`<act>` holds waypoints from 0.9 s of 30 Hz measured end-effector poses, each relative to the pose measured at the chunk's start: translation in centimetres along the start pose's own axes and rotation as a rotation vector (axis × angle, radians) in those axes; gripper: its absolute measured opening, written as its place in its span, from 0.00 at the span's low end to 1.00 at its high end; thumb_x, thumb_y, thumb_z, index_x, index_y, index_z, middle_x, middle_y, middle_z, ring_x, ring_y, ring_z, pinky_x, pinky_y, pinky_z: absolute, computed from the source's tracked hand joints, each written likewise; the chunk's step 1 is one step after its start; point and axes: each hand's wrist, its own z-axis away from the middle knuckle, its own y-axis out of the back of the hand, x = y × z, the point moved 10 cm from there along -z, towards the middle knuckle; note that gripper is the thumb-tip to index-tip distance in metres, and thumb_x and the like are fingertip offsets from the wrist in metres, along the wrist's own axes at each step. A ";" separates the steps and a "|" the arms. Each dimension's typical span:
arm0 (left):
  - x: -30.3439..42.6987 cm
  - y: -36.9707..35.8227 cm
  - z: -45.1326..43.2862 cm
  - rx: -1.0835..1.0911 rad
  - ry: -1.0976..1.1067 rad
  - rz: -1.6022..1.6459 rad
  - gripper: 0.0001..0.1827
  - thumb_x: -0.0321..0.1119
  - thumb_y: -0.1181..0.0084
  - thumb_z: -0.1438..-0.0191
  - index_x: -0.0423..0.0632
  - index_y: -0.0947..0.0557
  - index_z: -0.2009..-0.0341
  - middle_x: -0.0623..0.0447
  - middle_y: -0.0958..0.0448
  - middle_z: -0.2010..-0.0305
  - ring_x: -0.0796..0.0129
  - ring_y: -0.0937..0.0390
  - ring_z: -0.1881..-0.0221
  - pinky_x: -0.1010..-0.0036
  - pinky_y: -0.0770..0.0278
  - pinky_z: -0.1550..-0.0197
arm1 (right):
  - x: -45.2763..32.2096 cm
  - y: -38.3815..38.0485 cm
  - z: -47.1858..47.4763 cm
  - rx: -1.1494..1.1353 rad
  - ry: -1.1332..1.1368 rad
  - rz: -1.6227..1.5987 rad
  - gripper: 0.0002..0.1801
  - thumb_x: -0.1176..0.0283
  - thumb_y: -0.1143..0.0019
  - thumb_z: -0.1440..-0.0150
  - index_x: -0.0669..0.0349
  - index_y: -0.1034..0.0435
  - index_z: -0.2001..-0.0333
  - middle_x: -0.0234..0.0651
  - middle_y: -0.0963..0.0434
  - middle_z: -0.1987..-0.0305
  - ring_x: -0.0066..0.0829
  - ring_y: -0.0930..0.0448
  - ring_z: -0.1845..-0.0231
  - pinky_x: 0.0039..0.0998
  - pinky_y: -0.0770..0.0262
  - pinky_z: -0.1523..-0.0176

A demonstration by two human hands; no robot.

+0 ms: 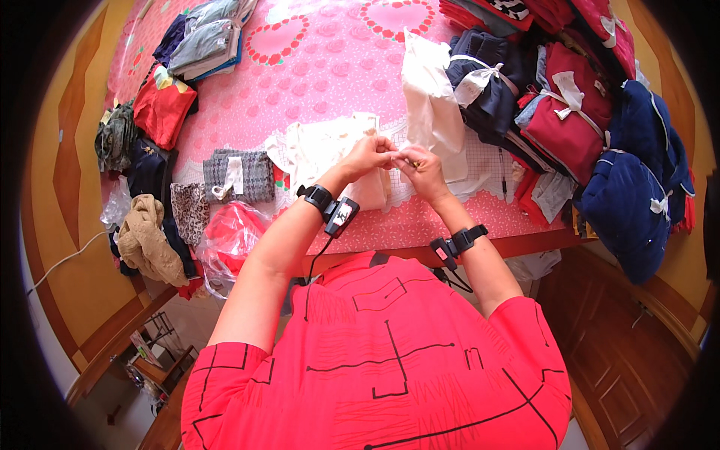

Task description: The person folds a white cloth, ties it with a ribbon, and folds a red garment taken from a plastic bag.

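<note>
My left hand (pixel 371 156) and my right hand (pixel 423 171) meet fingertip to fingertip in front of me, over white cloth. Thumbs and forefingers are pinched together; whether something thin sits between them is too small to tell. A spot of yellow shows at the right hand's fingers. Under and left of my left hand lies a folded white garment (pixel 318 149), partly covered by that hand. Beyond my right hand, a long piece of white fabric (pixel 430 95) stretches away across the table. A dark pen (pixel 502 171) lies to the right of it.
Tied clothing bundles, navy (pixel 486 62), dark red (pixel 579 107) and blue (pixel 627 197), crowd the right side. At left are a grey patterned folded cloth (pixel 242 185), a plastic bag (pixel 233 230), a beige knit (pixel 146 236) and folded clothes (pixel 205 48). A pink tablecloth (pixel 337 73) covers the table.
</note>
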 end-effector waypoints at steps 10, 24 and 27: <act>0.9 -0.6 0.7 -0.061 -0.069 0.007 0.07 0.34 0.43 0.47 0.44 0.23 0.66 0.61 0.27 0.72 0.81 0.31 0.70 0.84 0.34 0.66 | 5.3 -0.6 0.0 0.140 -0.335 -0.311 0.09 0.74 0.38 0.51 0.66 0.26 0.66 0.29 0.24 0.69 0.13 0.27 0.70 0.18 0.29 0.66; 0.7 0.2 0.7 -0.034 -0.050 0.082 0.07 0.35 0.48 0.43 0.46 0.29 0.65 0.58 0.27 0.73 0.80 0.31 0.73 0.84 0.32 0.68 | 6.1 0.1 1.6 0.033 -0.298 -0.055 0.14 0.75 0.39 0.51 0.66 0.29 0.60 0.31 0.24 0.67 0.18 0.25 0.69 0.20 0.29 0.63; 0.6 -0.1 0.6 -0.044 -0.051 0.037 0.08 0.35 0.48 0.43 0.45 0.29 0.66 0.58 0.27 0.72 0.80 0.31 0.72 0.84 0.31 0.68 | 5.2 0.2 0.3 0.091 -0.293 -0.174 0.10 0.74 0.40 0.50 0.65 0.27 0.63 0.30 0.24 0.69 0.17 0.26 0.71 0.19 0.29 0.64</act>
